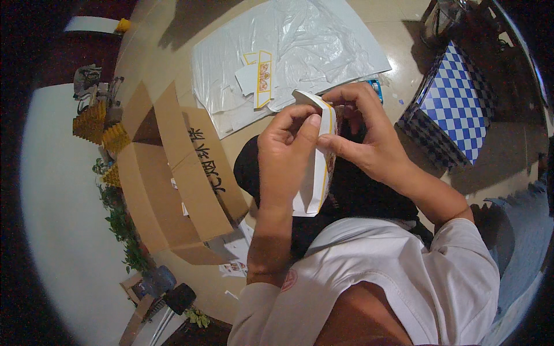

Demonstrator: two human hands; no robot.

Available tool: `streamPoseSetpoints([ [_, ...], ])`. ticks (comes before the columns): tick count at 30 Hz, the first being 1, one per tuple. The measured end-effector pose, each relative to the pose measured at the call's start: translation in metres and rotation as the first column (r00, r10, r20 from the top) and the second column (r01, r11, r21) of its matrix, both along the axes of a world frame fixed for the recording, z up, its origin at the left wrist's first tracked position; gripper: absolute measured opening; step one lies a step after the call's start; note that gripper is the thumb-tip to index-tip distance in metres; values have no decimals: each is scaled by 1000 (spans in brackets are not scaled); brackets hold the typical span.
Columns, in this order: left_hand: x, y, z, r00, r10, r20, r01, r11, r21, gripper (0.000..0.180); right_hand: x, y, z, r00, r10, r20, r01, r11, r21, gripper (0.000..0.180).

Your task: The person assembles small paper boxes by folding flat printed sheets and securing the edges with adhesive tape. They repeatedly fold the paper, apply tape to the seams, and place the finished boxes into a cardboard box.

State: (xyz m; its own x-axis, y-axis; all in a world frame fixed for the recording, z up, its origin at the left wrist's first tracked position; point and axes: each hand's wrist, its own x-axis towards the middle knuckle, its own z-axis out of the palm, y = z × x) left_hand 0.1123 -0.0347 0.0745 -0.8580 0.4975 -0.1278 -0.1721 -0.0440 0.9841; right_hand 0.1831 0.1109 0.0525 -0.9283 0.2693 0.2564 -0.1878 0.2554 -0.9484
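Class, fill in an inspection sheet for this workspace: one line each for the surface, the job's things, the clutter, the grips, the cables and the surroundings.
Surface: beige tiled floor, partly covered by sheets.
Job's things: white paper carton blank with yellow edging, held upright and partly folded between both hands.
Clutter: open brown cardboard box; crumpled clear plastic sheet with flat white-and-yellow blanks lying on it; stacks of yellow folded cartons.
Grips: left hand and right hand both pinch the blank's top edge.
Cables: nothing seen.
Surroundings: blue-and-white chequered bag; green leafy garland; pale rounded surface at left.
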Motion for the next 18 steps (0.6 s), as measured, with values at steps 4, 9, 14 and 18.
streamPoseSetpoints([
  [4, -2, -2, 16, 988, -91, -125, 72, 986, -147, 15, 1, -1, 9, 996, 32, 82, -27, 998, -65, 52],
  [9, -7, -17, 27, 982, -137, -128, 102, 962, -252, 16, -3, 6, 18, 981, 185, -50, -180, 980, 86, 50],
  [14, -10, -24, 43, 961, -267, -78, 231, 923, -308, 12, -21, 36, 33, 917, 307, -253, -111, 809, 577, 36],
  [18, -3, -23, 39, 955, -283, -92, 238, 911, -336, 12, -33, 48, 53, 820, 565, -91, -428, 711, 558, 27],
])
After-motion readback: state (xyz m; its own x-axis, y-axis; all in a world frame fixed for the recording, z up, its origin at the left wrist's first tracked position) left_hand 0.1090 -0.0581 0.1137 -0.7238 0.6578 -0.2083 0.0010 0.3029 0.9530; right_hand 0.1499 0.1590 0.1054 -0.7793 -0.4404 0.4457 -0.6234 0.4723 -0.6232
